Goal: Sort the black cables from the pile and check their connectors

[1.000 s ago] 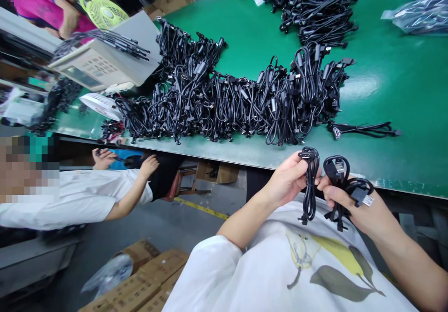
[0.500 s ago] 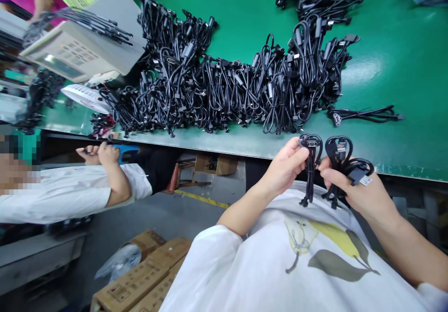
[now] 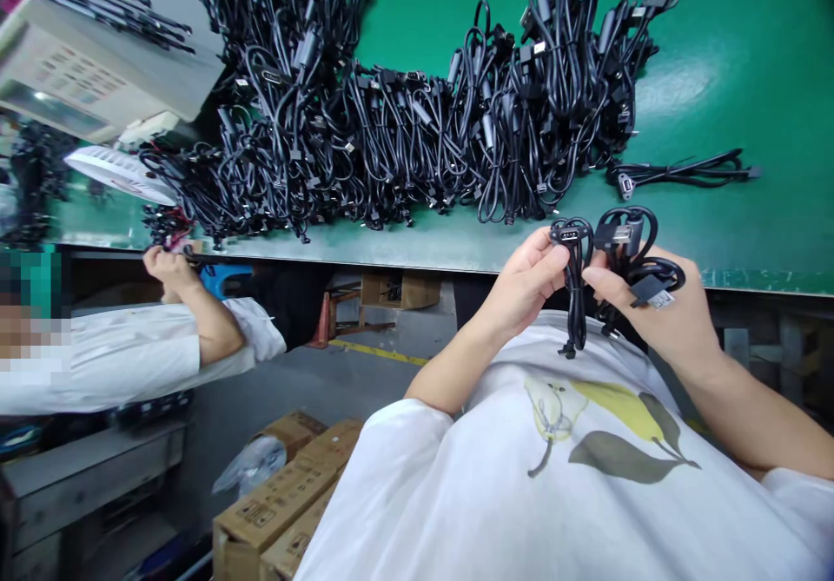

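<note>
Coiled cable (image 3: 576,303) hangs from my left hand (image 3: 535,275), pinched near its top, long axis pointing down toward the shirt (image 3: 482,477), near the surface (image 3: 749,242) edge. My right hand (image 3: 674,303) grips looped cables (image 3: 607,235) just beside it. Watching remotely, I can't tell their count or whether right fingertips touch the coil; the loops hide some fingers.

Cardboard boxes (image 3: 287,487), yellow floor line (image 3: 378,353)
</note>
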A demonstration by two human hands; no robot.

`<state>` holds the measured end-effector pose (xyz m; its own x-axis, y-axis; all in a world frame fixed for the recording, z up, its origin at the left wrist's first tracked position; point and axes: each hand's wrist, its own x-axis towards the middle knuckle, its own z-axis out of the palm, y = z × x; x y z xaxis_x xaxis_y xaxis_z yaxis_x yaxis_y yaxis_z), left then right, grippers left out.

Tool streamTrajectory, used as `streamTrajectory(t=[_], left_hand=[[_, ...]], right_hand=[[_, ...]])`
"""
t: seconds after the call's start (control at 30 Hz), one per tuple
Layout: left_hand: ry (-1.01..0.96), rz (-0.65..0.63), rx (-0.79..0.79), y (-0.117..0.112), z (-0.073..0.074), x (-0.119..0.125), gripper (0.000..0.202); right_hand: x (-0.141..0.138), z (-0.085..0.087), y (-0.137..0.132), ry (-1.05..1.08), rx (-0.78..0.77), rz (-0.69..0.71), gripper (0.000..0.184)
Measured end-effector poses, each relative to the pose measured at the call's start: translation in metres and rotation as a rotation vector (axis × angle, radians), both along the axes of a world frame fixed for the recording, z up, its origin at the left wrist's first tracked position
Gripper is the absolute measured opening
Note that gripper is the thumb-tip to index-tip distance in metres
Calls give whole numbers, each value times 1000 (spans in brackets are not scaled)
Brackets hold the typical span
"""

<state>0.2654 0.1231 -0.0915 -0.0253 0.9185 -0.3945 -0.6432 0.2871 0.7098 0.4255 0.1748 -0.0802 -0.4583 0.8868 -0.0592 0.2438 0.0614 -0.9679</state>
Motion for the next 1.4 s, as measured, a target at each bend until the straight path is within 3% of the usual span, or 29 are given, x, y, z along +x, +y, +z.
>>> streamTrajectory(t=[0.2,0.5,0.87,1.03,1.3,1.4], left_hand=[[3,8,-47,1,0,0,36],[163,93,36,3,-3,-2,38],[272,102,-9,9,-1,-3,40],[305,120,41,11,1,-3,43],[439,142,147,15,6,4,42],[535,117,214,17,1,7,32]], right_hand=[[0,-3,2,60,-71,-1,16],[2,-26,9,191,-285,62,17],[-7,-21,14,289,-449,38,22],[-4,-23,18,297,-439,41,22],[8,-19,21,191,-295,51,23],[6,-18,18,146,-267,14,48]])
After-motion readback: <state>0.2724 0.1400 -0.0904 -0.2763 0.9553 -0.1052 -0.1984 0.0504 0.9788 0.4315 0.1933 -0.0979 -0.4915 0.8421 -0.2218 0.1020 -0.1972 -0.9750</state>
